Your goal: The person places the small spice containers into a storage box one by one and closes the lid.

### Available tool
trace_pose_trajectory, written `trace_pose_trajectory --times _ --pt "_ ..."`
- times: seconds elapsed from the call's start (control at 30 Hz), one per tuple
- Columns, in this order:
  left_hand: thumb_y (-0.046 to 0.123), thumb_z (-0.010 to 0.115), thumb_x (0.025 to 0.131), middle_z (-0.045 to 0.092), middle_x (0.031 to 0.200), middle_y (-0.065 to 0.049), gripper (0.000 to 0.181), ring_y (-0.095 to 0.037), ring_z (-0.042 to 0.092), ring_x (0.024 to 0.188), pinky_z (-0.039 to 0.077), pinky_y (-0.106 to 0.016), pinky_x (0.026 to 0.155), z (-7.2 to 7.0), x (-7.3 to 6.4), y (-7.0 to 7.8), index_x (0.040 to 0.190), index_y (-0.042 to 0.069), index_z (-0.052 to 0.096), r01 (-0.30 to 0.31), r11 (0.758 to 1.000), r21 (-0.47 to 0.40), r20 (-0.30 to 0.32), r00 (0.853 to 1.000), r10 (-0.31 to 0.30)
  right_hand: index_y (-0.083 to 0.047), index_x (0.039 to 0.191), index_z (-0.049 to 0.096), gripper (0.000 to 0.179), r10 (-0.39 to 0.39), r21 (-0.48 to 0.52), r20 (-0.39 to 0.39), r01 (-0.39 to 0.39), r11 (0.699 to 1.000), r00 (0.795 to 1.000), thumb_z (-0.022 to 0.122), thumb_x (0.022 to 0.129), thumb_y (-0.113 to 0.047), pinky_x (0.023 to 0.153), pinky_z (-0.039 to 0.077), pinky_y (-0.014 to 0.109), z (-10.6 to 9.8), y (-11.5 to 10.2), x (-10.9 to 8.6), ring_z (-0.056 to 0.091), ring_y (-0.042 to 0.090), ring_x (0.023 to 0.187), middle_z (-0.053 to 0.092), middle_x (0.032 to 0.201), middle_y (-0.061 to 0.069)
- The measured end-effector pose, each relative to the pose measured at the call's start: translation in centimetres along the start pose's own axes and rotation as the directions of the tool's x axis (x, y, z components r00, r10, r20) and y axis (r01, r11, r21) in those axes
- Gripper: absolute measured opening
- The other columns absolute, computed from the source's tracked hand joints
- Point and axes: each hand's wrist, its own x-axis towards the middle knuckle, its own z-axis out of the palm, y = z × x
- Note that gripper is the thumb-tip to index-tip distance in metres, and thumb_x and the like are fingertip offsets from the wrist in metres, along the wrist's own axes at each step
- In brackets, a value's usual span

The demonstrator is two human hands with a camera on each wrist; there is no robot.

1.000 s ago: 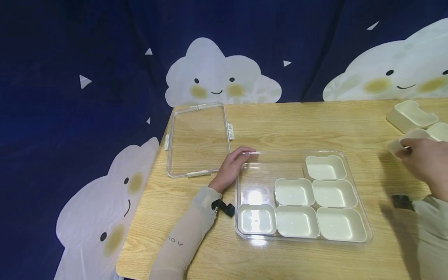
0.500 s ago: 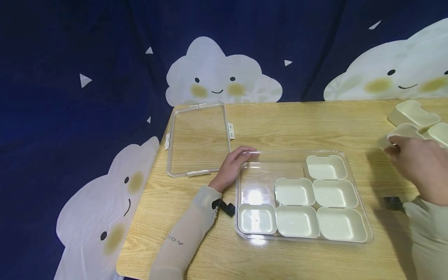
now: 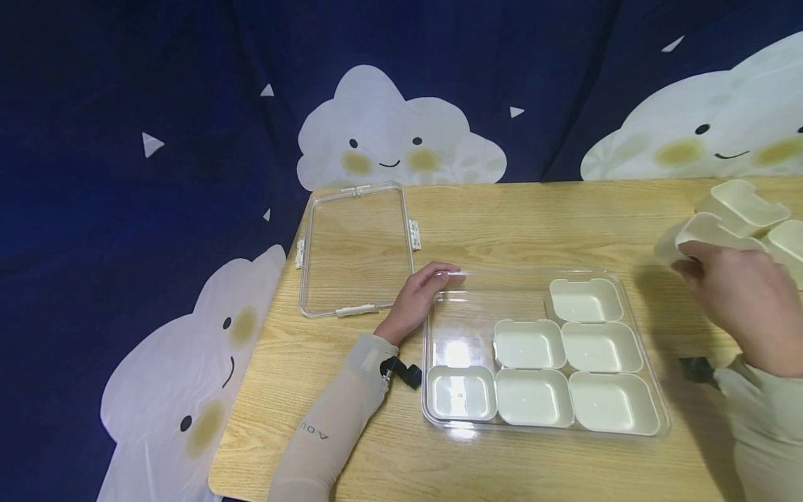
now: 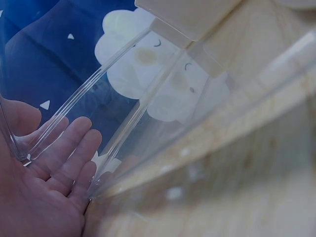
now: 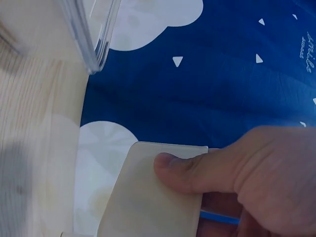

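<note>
In the head view, my right hand (image 3: 743, 296) pinches a cream plastic compartment cup (image 3: 709, 230) by its wall, off the table at the right. The right wrist view shows my thumb lying flat on this cup's (image 5: 153, 192) outer side, with other fingers partly hidden behind. My left hand (image 3: 415, 300) rests around the far left corner of a clear plastic box (image 3: 464, 307). Its fingers (image 4: 74, 148) look relaxed in the left wrist view, seen partly through the transparent wall. Inside the box, several cream cups (image 3: 533, 397) stand in the front row and on the right side.
A clear lid (image 3: 354, 251) with white latches lies behind and left of the box. Two more cream cups, one farther back (image 3: 740, 206) and one at the right edge (image 3: 789, 240), stand on the wooden table (image 3: 564, 223). A dark blue cloud-print curtain (image 3: 552, 84) hangs behind.
My right hand has carried the cup leftward and slightly up, away from the other loose cups. My left hand and the box have stayed put.
</note>
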Motion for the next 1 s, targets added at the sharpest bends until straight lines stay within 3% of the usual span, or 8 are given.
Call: trace_pose_trajectory --times 0.13,0.3,0.43,0.7,1.0 --pt "0.025 0.042 0.110 0.072 0.133 -0.015 0.034 -0.027 0.068 0.128 0.044 -0.044 0.118 0.0 0.0 -0.1 0.135 0.011 0.062 -0.002 1.000 -0.006 0.004 1.000 0.002 -0.007 0.091 0.065 0.009 -0.028 0.008 -0.029 0.029 1.000 0.999 0.075 0.091 -0.007 0.044 0.034 0.059 -0.1 -0.6 -0.1 0.055 0.050 0.059 0.060 0.074 0.025" --pt "0.025 0.042 0.111 0.072 0.133 -0.015 0.034 -0.028 0.069 0.128 0.045 -0.045 0.118 0.0 0.0 0.0 0.135 0.011 0.062 -0.003 1.000 -0.011 0.005 1.000 0.003 -0.009 0.080 0.061 0.017 -0.046 0.002 -0.042 0.046 0.999 0.998 0.076 0.090 -0.007 0.041 0.031 0.054 -0.2 -1.3 -0.2 0.054 0.048 0.058 0.056 0.068 0.020" --pt "0.026 0.042 0.111 0.072 0.133 -0.015 0.034 -0.029 0.069 0.127 0.045 -0.046 0.118 0.1 -0.1 0.1 0.135 0.011 0.062 -0.004 1.000 -0.007 0.004 1.000 0.004 -0.010 0.082 0.063 0.015 -0.045 -0.006 -0.039 0.045 0.999 0.998 0.076 0.090 -0.009 0.040 0.031 0.054 -0.2 -1.7 -0.3 0.053 0.048 0.057 0.056 0.066 0.019" --pt "0.024 0.042 0.111 0.073 0.132 -0.015 0.033 -0.027 0.068 0.128 0.043 -0.044 0.120 0.0 -0.1 0.1 0.135 0.013 0.062 0.002 1.000 0.001 0.000 1.000 -0.002 -0.015 0.068 0.046 0.038 -0.146 -0.029 -0.091 0.144 0.989 0.985 0.078 0.088 -0.007 0.039 0.024 0.041 0.1 -2.6 -0.3 0.039 0.028 0.048 0.039 0.055 0.005" --pt "0.024 0.042 0.111 0.072 0.133 -0.015 0.034 -0.028 0.069 0.127 0.043 -0.044 0.121 0.1 -0.1 0.2 0.135 0.012 0.061 0.004 1.000 -0.008 0.005 1.000 -0.004 -0.016 0.071 0.048 0.034 -0.113 -0.016 -0.039 0.113 0.993 0.993 0.073 0.093 -0.011 0.037 0.026 0.045 0.1 -3.5 -0.6 0.041 0.032 0.046 0.041 0.054 0.006"
